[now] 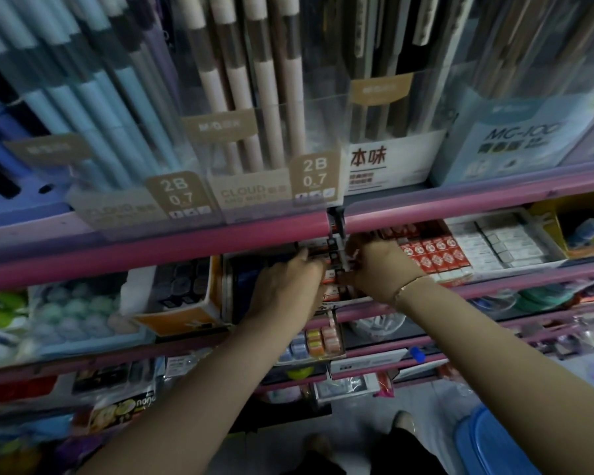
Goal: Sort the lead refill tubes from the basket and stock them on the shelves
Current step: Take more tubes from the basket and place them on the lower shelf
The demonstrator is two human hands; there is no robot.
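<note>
Both arms reach up and forward under the pink shelf lip [220, 240]. Left hand [288, 286] fingers curled round small lead refill tubes [333, 269] in the box at shelf centre; right hand [374, 265] pinching the same stack, gold bracelet [408, 286] at the wrist. Tight slot between shelf edges. Red boxes [436, 255] just right of the hands. Blue basket [494, 443] on the floor, lower right.
</note>
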